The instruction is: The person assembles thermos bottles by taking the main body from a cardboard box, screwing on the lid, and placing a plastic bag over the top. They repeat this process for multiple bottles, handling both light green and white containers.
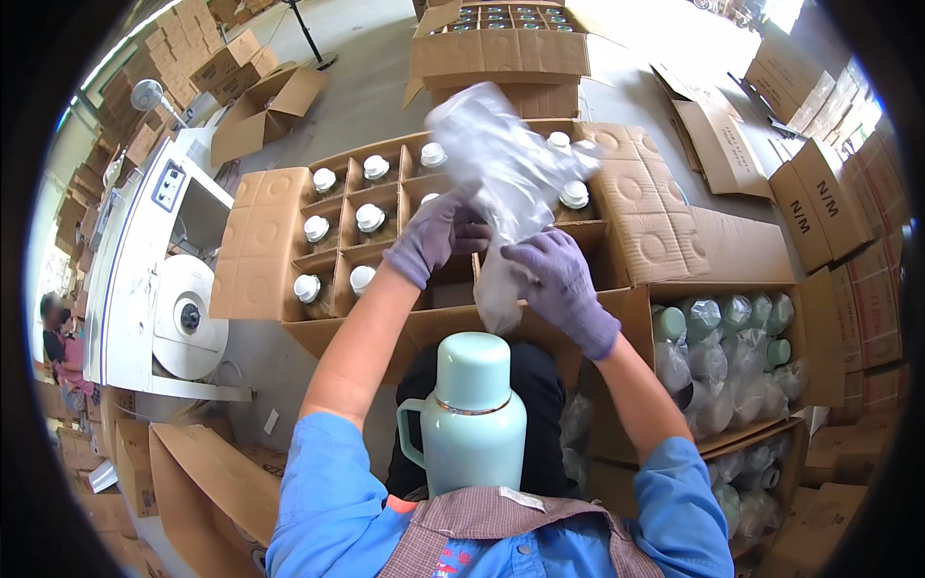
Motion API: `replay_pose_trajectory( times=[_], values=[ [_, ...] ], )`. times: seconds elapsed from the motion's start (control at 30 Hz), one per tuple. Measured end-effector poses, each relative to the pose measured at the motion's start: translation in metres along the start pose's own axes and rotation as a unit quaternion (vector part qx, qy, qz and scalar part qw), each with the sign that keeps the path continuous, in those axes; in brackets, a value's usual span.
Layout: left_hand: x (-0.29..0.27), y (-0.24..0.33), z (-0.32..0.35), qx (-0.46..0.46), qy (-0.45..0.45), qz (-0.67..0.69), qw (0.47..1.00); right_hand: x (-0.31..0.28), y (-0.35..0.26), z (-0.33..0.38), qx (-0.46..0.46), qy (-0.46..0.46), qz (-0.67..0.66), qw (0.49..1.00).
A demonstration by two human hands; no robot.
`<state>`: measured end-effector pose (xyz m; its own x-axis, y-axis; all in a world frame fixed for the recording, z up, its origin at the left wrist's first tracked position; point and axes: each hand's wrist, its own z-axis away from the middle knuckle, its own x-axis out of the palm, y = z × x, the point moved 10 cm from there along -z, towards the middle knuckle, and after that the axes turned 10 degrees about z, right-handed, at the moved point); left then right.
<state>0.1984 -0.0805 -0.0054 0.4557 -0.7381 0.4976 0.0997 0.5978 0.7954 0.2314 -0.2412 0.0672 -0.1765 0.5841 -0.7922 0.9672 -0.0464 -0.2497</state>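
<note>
A crumpled clear plastic bag (511,183) hangs between my gloved hands, blurred at its upper end. My left hand (434,236) grips the bag's left side, with its fingers bent. My right hand (568,289) pinches the bag lower down, thumb and fingers together. Below them, upright against my lap, a mint-green vacuum flask (472,414) with a matching cup lid and side handle touches neither hand. Just beyond my hands is a divided carton (356,329), where several white-capped bottles (370,218) stand in compartments. The bag hides some of these compartments.
At right, a carton (703,441) holds bagged green cups (701,316); another bagged load sits below it. A filled carton (501,60) stands ahead. At left is a white machine (135,260) with a round disc. Stacked cartons (819,207) line the right.
</note>
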Motion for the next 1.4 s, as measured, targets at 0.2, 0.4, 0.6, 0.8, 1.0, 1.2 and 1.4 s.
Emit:
replay_pose_trajectory(
  times=[0.2,0.4,0.6,0.8,1.0,1.2,1.4],
  values=[
    [0.007,-0.013,0.063,0.199,0.039,-0.373,0.905,0.045,0.027,-0.008,0.256,0.014,-0.194,0.947],
    [-0.061,0.012,0.144,0.433,0.274,-0.531,0.675,0.066,0.026,0.050,0.375,-0.084,-0.556,0.736],
    [-0.056,-0.020,0.215,0.442,0.237,-0.428,0.752,0.008,-0.034,0.088,0.338,-0.071,-0.469,0.813],
    [-0.053,-0.073,0.264,0.407,0.200,-0.406,0.794,-0.052,-0.101,0.096,0.000,0.026,-0.168,0.985],
    [-0.038,-0.091,0.294,0.360,0.211,-0.415,0.808,-0.048,-0.108,0.150,0.094,-0.043,-0.168,0.980],
    [-0.035,-0.096,0.321,0.355,0.201,-0.433,0.804,-0.031,-0.136,0.197,0.163,-0.152,-0.241,0.945],
    [-0.016,-0.108,0.344,0.364,0.156,-0.508,0.765,-0.016,-0.126,0.227,0.270,-0.211,-0.282,0.896]
  ],
)
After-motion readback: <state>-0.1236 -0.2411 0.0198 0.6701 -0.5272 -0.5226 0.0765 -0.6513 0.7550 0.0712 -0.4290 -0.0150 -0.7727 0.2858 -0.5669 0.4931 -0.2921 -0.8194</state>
